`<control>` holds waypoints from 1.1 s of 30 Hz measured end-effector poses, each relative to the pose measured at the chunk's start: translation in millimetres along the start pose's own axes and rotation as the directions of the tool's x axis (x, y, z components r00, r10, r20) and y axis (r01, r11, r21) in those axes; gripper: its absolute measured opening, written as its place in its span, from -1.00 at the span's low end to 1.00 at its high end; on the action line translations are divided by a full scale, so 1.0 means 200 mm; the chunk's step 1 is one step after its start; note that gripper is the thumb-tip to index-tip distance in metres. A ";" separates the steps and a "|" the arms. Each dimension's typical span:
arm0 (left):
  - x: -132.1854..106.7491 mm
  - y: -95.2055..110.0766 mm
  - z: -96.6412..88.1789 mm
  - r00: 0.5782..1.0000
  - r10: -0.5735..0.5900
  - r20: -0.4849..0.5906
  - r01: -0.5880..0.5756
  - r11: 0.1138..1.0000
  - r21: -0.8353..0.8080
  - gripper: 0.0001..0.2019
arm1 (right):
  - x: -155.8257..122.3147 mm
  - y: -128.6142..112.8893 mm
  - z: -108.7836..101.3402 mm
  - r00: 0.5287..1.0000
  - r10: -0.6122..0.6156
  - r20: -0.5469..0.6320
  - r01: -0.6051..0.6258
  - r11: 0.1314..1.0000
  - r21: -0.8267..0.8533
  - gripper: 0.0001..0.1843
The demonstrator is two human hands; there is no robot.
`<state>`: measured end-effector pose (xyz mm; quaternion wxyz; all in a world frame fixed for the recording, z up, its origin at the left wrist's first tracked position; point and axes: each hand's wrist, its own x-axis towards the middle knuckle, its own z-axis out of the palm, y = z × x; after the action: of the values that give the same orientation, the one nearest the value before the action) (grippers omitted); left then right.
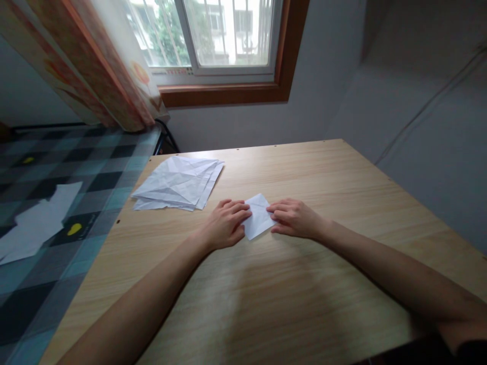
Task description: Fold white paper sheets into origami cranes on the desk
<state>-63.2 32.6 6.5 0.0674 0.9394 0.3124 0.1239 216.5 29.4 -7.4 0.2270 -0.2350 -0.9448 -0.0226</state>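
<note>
Left hand [224,225] and right hand [294,219] press a folded paper [258,215] on the table [304,284].
Fingers [238,209] together, pressed down on it; paper stack [177,182] at ten o'clock.

Bare forearms with a slim-fingered left hand [224,225] and right hand [294,219] over the wooden table [304,167]; a dark sleeve edge [472,352] shows at the table's near right corner.

Single head-worn camera, looking forward and down over the table [304,284], facing the window [213,35], near the tabletop
</note>
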 end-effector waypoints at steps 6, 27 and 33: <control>0.00 -0.01 -0.01 0.999 0.031 -0.009 -0.031 0.999 0.014 -0.63 | 0.01 0.02 -0.01 0.995 -0.100 0.009 0.100 0.989 -0.112 -0.72; 0.00 0.02 0.04 0.929 0.176 -0.325 -0.063 0.942 0.331 -0.83 | 0.01 -0.09 0.02 0.881 0.113 -0.460 -0.205 0.967 -0.155 -0.92; 0.01 0.05 0.03 0.891 0.196 -0.410 -0.047 0.937 0.346 -0.90 | 0.05 -0.23 0.04 0.954 -0.107 -0.279 0.051 0.978 -0.204 -0.85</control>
<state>-53.7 25.4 3.5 -0.1691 0.9031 0.2753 0.2828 184.0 -5.0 -6.8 0.3370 -0.2121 -0.9036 -0.1579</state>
